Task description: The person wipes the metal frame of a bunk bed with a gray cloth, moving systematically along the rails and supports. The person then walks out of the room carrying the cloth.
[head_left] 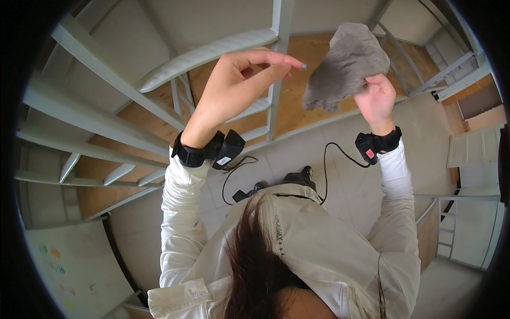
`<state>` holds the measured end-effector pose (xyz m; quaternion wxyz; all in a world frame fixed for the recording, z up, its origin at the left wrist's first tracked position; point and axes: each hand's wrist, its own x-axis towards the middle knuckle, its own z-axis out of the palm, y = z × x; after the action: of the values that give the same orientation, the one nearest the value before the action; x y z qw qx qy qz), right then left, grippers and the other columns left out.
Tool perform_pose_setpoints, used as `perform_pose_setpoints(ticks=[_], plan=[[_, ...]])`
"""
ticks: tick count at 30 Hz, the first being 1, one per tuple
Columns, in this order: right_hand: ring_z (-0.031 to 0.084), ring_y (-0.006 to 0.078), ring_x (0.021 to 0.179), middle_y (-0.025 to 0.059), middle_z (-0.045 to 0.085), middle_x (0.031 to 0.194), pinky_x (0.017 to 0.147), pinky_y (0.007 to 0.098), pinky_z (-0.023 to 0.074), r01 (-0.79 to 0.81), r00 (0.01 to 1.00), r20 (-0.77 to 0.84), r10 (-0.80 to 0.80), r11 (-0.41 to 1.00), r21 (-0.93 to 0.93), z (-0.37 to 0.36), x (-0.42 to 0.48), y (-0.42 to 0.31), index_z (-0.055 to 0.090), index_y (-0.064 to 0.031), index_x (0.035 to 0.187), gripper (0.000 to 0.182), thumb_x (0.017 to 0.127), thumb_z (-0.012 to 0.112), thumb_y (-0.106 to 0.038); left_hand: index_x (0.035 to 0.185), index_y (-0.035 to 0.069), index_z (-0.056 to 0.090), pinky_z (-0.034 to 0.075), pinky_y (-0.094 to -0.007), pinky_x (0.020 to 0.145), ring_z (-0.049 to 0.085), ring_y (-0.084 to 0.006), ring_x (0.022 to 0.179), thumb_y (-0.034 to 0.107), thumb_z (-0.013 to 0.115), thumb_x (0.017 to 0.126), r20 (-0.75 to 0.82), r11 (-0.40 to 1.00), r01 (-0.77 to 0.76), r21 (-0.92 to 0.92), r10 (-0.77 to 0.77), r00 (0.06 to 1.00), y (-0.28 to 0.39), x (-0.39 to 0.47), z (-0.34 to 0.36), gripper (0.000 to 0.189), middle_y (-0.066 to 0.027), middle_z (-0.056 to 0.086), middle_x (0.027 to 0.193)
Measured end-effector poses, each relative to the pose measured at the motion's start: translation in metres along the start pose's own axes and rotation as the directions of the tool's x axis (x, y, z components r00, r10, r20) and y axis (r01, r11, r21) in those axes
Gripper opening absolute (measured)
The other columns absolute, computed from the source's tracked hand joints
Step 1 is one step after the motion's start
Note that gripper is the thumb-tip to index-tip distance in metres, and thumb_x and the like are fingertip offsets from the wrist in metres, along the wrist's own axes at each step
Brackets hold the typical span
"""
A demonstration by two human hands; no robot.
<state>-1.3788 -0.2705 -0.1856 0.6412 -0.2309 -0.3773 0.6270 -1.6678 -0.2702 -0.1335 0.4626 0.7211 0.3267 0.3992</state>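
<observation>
A grey plush cloth (pixel 350 63) hangs crumpled from my right hand (pixel 375 95), its lower edge pinched between thumb and fingers. To the left of it, my left hand (pixel 251 75) is raised in front of a metal ladder rung (pixel 211 54), thumb and index finger stretched towards the cloth. A small bluish-grey piece (pixel 304 66) shows at the tip of the index finger; whether it is held or stuck there I cannot tell. A gap separates the left hand from the cloth. Both wrists wear black straps with small black devices and cables.
Pale metal bunk-bed rails (pixel 99 115) run along the left, with a ladder and wooden bed boards (pixel 295 115) ahead. More bed frames (pixel 446 77) stand at the right. Below is a tiled floor (pixel 338 171). A cable (pixel 326 167) loops down from the right wrist.
</observation>
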Motion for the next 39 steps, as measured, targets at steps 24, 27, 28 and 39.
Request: perform_pose_setpoints(ticks=[24,27,28,39], plan=[[0.044,0.0249,0.127,0.0114,0.05,0.135,0.108,0.0401,0.0313,0.078,0.997,0.007,-0.079,0.968,-0.238,-0.004,-0.003,-0.009,0.045,0.0014,0.132,0.049,0.084,0.049,-0.006,0.097,0.01,0.071,0.051,-0.0343,0.073,0.062,-0.0243,0.082,0.017,0.074,0.074,0.003,0.529,-0.299,0.794,0.49,0.872,-0.035,0.024,0.011,0.024,-0.0028,0.068,0.088],[0.053,0.019,0.117,0.0087,0.057,0.126,0.101,0.034,0.0398,0.287,0.95,0.242,-0.198,0.857,-0.429,0.024,0.016,-0.01,0.054,0.0019,0.123,0.034,0.09,0.054,-0.005,0.11,0.009,0.066,0.051,-0.0359,0.08,0.062,-0.0275,0.092,0.011,0.074,0.073,-0.051,0.511,-0.341,0.789,0.608,0.793,-0.009,0.021,0.001,0.037,-0.0073,0.066,0.107],[0.054,0.0175,0.114,0.0078,0.058,0.125,0.098,0.0323,0.0421,0.355,0.925,0.321,-0.203,0.763,-0.54,0.04,0.022,-0.02,0.056,0.0019,0.122,0.031,0.092,0.055,-0.005,0.113,0.008,0.064,0.05,-0.0366,0.082,0.061,-0.0289,0.097,0.009,0.074,0.073,-0.072,0.516,-0.34,0.786,0.623,0.779,0.005,0.02,-0.003,0.042,-0.0089,0.064,0.112],[0.057,0.0268,0.11,0.012,0.064,0.115,0.101,0.0378,0.0386,0.83,0.546,0.714,-0.438,0.163,-0.534,0.203,0.11,-0.066,0.064,-0.0012,0.109,0.024,0.087,0.065,-0.01,0.128,0.006,0.054,0.041,-0.0446,0.099,0.047,-0.0358,0.121,0.002,0.072,0.067,-0.095,0.258,-0.267,0.929,0.861,0.499,0.104,-0.002,-0.06,0.064,-0.0162,0.046,0.137]])
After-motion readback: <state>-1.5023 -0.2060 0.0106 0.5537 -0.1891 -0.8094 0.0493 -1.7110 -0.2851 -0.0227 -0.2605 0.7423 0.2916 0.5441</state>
